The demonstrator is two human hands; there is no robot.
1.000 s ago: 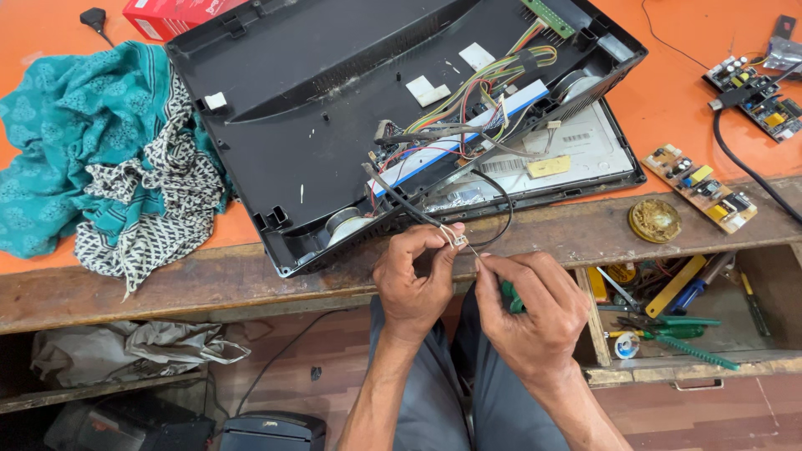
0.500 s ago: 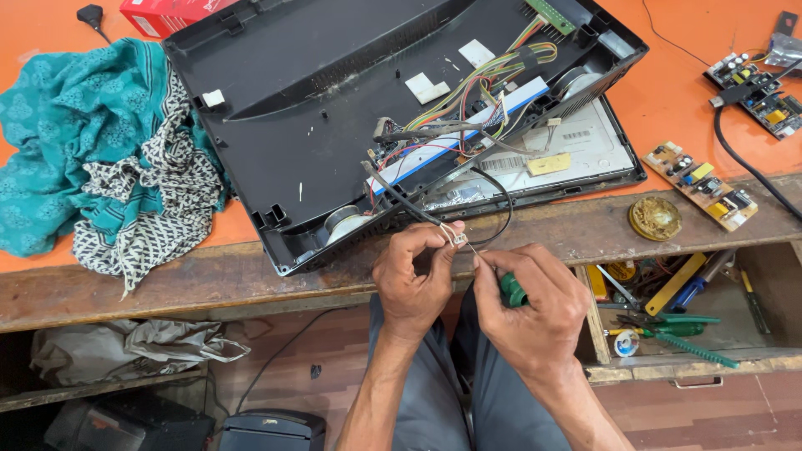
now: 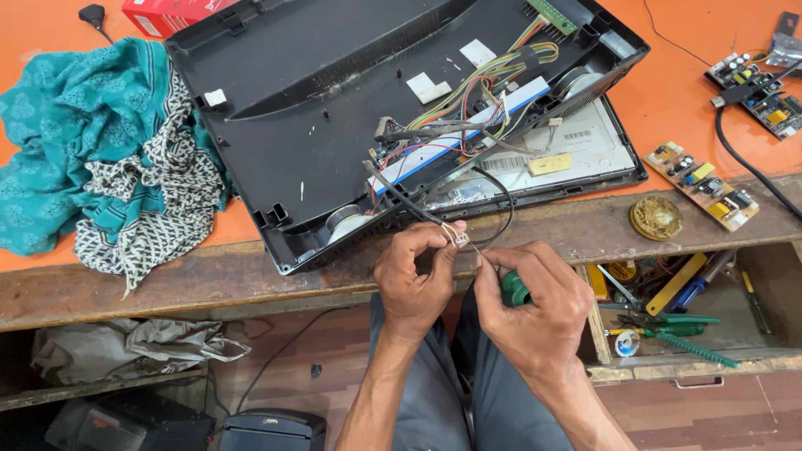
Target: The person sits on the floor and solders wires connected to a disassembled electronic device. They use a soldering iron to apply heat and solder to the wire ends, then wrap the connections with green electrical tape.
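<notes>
The orange counter (image 3: 685, 92) carried the opened black casing (image 3: 334, 108), its wire bundle (image 3: 493, 79) spilling toward me. At the counter's wooden edge, my left hand (image 3: 413, 280) pinched a small white connector (image 3: 458, 236) on a black cable (image 3: 401, 196); my right hand (image 3: 539, 305) gripped a green-handled tool (image 3: 514, 290) beside it.

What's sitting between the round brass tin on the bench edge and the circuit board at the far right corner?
In the head view, a small circuit board lies between the brass tin and the far circuit board, with a black cable crossing beside it.
</notes>
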